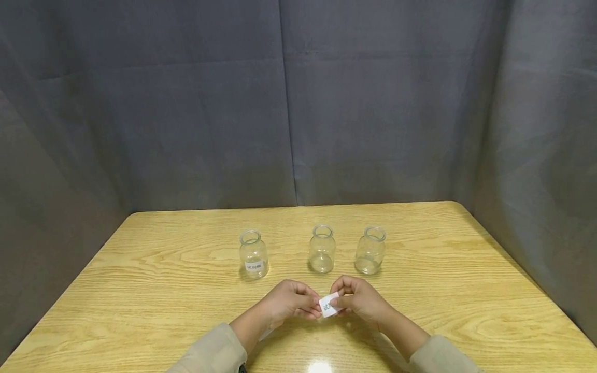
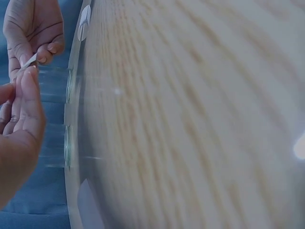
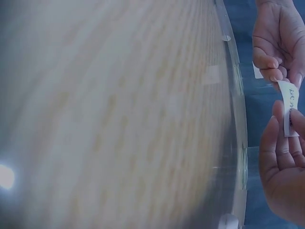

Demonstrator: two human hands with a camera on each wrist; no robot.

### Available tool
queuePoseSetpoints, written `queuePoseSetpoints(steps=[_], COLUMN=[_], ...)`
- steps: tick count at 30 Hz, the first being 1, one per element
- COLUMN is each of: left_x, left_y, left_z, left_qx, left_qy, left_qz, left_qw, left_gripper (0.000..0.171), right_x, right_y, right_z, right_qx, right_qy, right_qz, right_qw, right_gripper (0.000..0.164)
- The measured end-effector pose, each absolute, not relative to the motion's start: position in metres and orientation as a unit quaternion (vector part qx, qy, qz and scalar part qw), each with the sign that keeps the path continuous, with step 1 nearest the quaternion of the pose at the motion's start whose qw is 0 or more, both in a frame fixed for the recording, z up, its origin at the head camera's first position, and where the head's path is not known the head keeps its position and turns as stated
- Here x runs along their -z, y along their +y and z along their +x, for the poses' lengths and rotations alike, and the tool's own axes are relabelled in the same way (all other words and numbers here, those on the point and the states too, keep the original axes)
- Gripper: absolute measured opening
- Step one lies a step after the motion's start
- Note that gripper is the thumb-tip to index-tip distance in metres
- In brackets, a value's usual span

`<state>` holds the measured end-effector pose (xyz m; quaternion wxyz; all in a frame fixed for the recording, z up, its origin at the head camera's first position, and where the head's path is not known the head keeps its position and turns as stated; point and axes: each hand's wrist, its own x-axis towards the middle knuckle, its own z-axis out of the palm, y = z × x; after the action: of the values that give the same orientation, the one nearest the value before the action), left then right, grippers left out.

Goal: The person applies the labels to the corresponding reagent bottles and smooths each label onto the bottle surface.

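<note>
Between my two hands is a small white paper label with dark handwritten characters. My left hand pinches its left edge with thumb and fingers. My right hand pinches the other end, its thumb lying over part of the writing. In the right wrist view the label looks slightly bent between the fingertips. Just beyond the hands stand two plain clear glass jars, the middle jar and the right jar. The left jar carries a similar white label on its front.
All three jars are upright and lidless on the wood-grain table. Dark grey curtains hang behind the table and along both sides. A bright light reflection shows at the near edge.
</note>
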<state>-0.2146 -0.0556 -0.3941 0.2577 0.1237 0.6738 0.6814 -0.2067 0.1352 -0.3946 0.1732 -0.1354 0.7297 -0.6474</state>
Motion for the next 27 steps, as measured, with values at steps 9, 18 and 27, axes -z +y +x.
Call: queuePoseSetpoints(steps=[9, 18, 27], left_x=[0.3942, 0.3974, 0.394], left_y=[-0.0567, -0.0572, -0.0616], left_z=[-0.214, -0.2154, -0.218], left_qx=[-0.687, -0.683, -0.669], left_qy=[0.672, 0.684, 0.705], left_qz=[0.117, 0.107, 0.101], left_qw=[0.251, 0.233, 0.211], left_gripper=[0.013, 0.014, 0.013], right_x=[0.3969, 0.3936, 0.3884], right_y=[0.1335, 0.1314, 0.1323], right_z=[-0.2074, -0.2059, -0.2054], right_qx=[0.645, 0.649, 0.652], right_qy=[0.733, 0.732, 0.741], right_qz=[-0.137, -0.125, -0.094], right_qw=[0.17, 0.166, 0.132], right_gripper=[0.018, 0.018, 0.016])
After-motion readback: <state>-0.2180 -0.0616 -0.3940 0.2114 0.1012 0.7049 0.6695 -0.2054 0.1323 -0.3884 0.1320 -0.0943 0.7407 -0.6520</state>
